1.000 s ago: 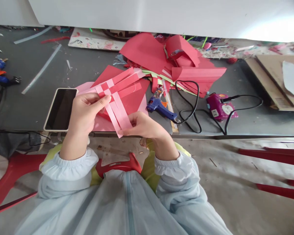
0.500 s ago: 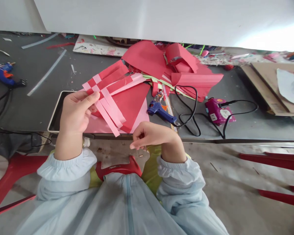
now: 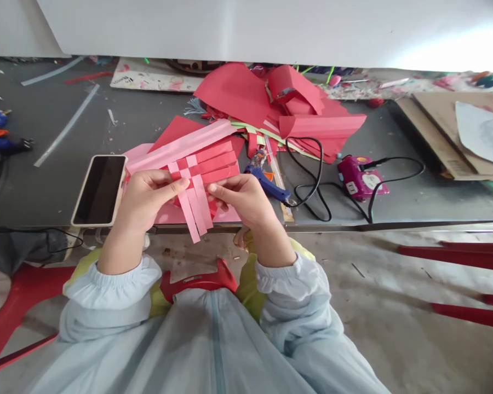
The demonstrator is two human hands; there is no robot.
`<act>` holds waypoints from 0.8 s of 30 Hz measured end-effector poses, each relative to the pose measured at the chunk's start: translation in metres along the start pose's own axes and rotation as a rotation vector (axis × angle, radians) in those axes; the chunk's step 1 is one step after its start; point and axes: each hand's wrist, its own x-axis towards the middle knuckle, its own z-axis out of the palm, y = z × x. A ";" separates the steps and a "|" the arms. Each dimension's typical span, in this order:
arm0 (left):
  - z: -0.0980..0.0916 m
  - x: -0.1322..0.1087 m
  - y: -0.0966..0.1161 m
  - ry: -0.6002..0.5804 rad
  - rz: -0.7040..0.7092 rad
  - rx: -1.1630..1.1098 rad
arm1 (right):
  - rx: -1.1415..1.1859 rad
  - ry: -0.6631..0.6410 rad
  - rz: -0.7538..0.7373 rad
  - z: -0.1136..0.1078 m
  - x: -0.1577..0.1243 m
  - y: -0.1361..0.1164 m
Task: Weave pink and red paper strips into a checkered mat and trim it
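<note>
Between my hands is a piece of woven paper strips (image 3: 196, 192), pink ones crossing red ones in a small checker pattern at its corner. My left hand (image 3: 148, 194) pinches the checkered corner between thumb and fingers. On the other side, my right hand (image 3: 244, 198) has thumb and fingers closed at the red strips' edge. Pink strip ends hang below, toward the table edge. Behind the weave lie a folded pink paper strip (image 3: 181, 145) and red paper sheets (image 3: 176, 128). A phone (image 3: 99, 189) with a dark screen lies left of my left hand.
A blue glue gun (image 3: 267, 178) lies right of my right hand, its cord looping to a purple box (image 3: 360, 178). Red paper (image 3: 238, 90) is piled behind. Another glue gun (image 3: 0, 134) is at far left, cardboard (image 3: 439, 131) at right. A red stool (image 3: 199, 282) stands below.
The woven paper has come down and right and turned, its red strips now pointing right. My right hand has risen from below the table edge to grip it. The phone is now uncovered.
</note>
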 end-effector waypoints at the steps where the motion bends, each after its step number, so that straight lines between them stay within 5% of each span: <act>1: -0.001 0.000 0.000 0.006 -0.002 0.000 | 0.008 0.019 -0.002 -0.002 0.000 0.001; 12: -0.017 0.002 0.003 0.028 -0.002 0.003 | 0.027 0.398 -0.187 -0.043 0.000 -0.008; 19: -0.020 0.001 0.004 -0.055 -0.017 0.052 | 0.006 0.631 -0.339 -0.061 0.000 -0.014; 21: -0.022 0.000 0.003 -0.067 -0.030 0.060 | 0.006 0.603 -0.342 -0.066 -0.004 -0.018; 24: -0.025 0.000 0.003 -0.074 -0.044 0.060 | -0.084 0.360 -0.207 -0.069 -0.013 -0.023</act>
